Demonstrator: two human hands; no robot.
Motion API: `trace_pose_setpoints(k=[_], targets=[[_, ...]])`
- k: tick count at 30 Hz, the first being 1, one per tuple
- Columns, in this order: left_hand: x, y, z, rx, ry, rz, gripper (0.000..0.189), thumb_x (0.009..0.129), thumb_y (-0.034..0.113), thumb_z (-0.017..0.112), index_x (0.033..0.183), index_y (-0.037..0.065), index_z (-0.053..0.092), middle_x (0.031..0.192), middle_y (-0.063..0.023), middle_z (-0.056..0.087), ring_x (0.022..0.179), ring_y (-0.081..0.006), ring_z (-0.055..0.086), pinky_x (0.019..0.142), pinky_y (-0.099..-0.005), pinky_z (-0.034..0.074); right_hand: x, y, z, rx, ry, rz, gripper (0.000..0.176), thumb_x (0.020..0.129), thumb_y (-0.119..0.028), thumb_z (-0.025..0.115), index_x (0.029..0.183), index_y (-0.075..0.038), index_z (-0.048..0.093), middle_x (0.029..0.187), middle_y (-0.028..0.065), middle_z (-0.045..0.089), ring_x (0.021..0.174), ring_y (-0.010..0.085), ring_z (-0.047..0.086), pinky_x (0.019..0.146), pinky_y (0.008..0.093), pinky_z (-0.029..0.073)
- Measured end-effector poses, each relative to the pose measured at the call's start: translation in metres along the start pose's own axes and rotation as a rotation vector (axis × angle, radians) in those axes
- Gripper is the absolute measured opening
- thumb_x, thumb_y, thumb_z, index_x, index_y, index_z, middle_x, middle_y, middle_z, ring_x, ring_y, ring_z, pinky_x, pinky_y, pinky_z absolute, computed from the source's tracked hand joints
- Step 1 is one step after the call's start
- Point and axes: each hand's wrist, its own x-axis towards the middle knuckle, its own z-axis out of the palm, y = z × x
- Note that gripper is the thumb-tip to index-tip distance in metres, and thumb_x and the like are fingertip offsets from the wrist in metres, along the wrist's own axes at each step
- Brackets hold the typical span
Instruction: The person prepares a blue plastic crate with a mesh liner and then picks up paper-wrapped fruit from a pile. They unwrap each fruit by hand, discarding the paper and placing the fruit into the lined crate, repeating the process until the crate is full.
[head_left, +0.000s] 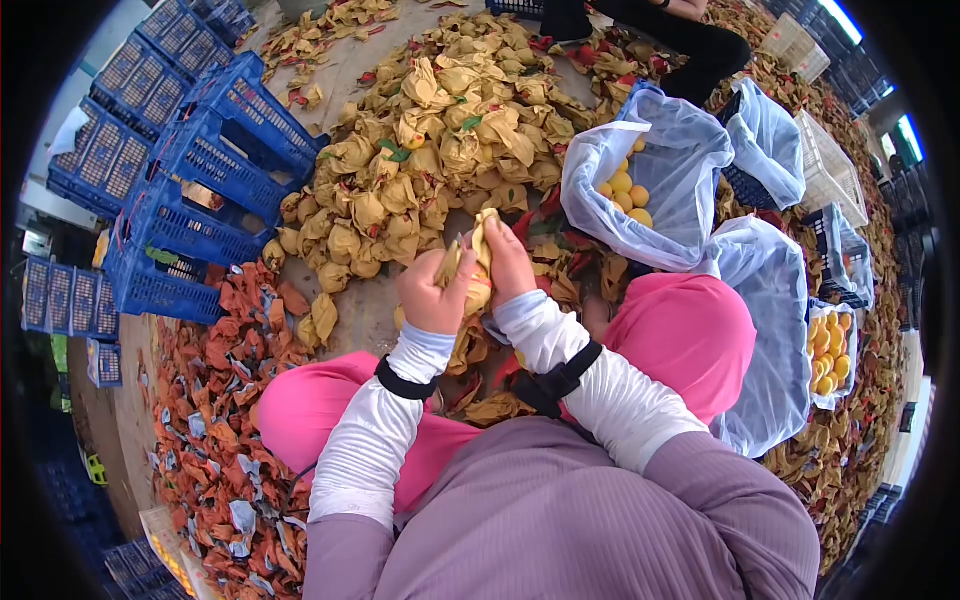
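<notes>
Close in front of my body, both hands grip a tan paper fruit bag (484, 222), with part of a yellow-orange fruit (480, 293) showing below it. My left hand (437, 290) has its fingers curled and pinched on the bag's left side. My right hand (508, 262) is closed on the right side and top of the same bag. Just beyond them spreads a large heap of tan paper-bagged fruit (450, 140). The fruit's underside is partly hidden by my fingers.
A plastic-lined crate (680, 150) with yellow fruit (627, 190) stands at right, beside another lined crate (765, 330). Blue crates (200, 190) are stacked at left. Discarded reddish-brown bags (225, 400) cover the floor nearby. Another person's leg (700, 50) is at the top.
</notes>
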Motion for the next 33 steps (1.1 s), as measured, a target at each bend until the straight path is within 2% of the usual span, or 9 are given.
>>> trace_pose_setpoints(k=[4,7,10,11,18,26,28,30,33], targets=[[-0.015,0.006,-0.002,0.036,-0.154,0.431,0.028,0.078,0.016,0.064,0.062,0.002,0.045,0.057,-0.0097,0.041,0.048,-0.0254,0.040,0.046,-0.0334,0.032,0.015,-0.007,-0.016,0.350,0.019,0.102,0.025,0.094,-0.031,0.040,0.081,-0.010,0.043,0.066,0.0022,0.046,0.060,0.0158,0.047,0.061,0.0301,0.044],[-0.013,-0.008,-0.004,-0.131,0.199,0.022,0.019,0.080,0.013,0.062,0.071,0.004,0.048,0.062,-0.0051,0.046,0.055,-0.0175,0.046,0.051,-0.0292,0.036,0.011,-0.012,-0.019,0.280,-0.238,0.173,0.025,0.093,-0.032,0.041,0.079,-0.011,0.040,0.067,0.0036,0.045,0.059,0.0157,0.044,0.063,0.0310,0.044],[0.008,-0.001,-0.015,-0.400,0.389,-0.169,0.013,0.082,0.008,0.058,0.078,0.003,0.047,0.065,-0.0011,0.046,0.059,-0.0120,0.045,0.057,-0.0244,0.038,-0.018,-0.011,0.011,-0.386,-0.349,0.052,0.032,0.090,-0.034,0.048,0.111,-0.009,0.048,0.093,0.0027,0.056,0.078,0.0160,0.056,0.072,0.0293,0.045],[0.007,0.000,-0.018,-0.398,0.391,-0.170,0.013,0.082,0.008,0.058,0.078,0.003,0.047,0.065,-0.0011,0.046,0.059,-0.0120,0.045,0.057,-0.0244,0.038,-0.028,-0.016,0.016,-0.294,-0.345,0.310,0.045,0.088,-0.034,0.052,0.122,-0.007,0.043,0.106,0.0034,0.056,0.086,0.0169,0.059,0.074,0.0307,0.049],[-0.002,-0.015,-0.016,-0.111,0.222,0.132,0.016,0.071,0.000,0.056,0.077,0.002,0.042,0.080,-0.0083,0.047,0.073,-0.0184,0.047,0.068,-0.0285,0.040,-0.018,-0.016,0.015,0.202,-0.192,0.415,0.036,0.084,-0.037,0.053,0.107,-0.008,0.051,0.100,0.0063,0.060,0.085,0.0195,0.062,0.071,0.0336,0.053],[0.000,-0.022,-0.012,-0.076,-0.119,-0.024,0.058,0.062,0.005,0.066,0.114,0.002,0.041,0.105,-0.0156,0.047,0.093,-0.0302,0.051,0.082,-0.0361,0.043,0.001,-0.027,0.002,0.149,-0.041,0.159,0.038,0.090,-0.040,0.045,0.105,-0.005,0.052,0.098,0.0083,0.059,0.087,0.0208,0.059,0.080,0.0325,0.047],[0.011,-0.008,-0.019,0.130,-0.168,0.305,0.061,0.063,0.008,0.067,0.118,0.002,0.040,0.116,-0.0187,0.044,0.102,-0.0315,0.049,0.085,-0.0371,0.042,-0.002,-0.025,0.002,-0.270,0.010,-0.035,0.033,0.092,-0.032,0.045,0.103,-0.003,0.055,0.094,0.0042,0.059,0.084,0.0127,0.056,0.076,0.0274,0.045],[0.011,-0.010,-0.018,0.158,-0.189,0.327,0.063,0.065,0.013,0.070,0.120,0.003,0.040,0.120,-0.0190,0.044,0.106,-0.0313,0.049,0.087,-0.0375,0.042,0.004,-0.012,-0.007,-0.283,-0.027,-0.094,0.029,0.092,-0.026,0.048,0.103,0.000,0.056,0.095,0.0043,0.059,0.084,0.0108,0.054,0.076,0.0257,0.044],[0.005,-0.023,-0.011,0.049,-0.312,0.006,0.050,0.079,0.018,0.063,0.119,-0.002,0.042,0.114,-0.0139,0.051,0.101,-0.0226,0.051,0.088,-0.0315,0.041,0.002,-0.006,-0.009,-0.579,-0.193,-0.317,0.022,0.089,-0.013,0.052,0.104,0.003,0.053,0.094,0.0053,0.061,0.085,0.0123,0.054,0.076,0.0261,0.043]])
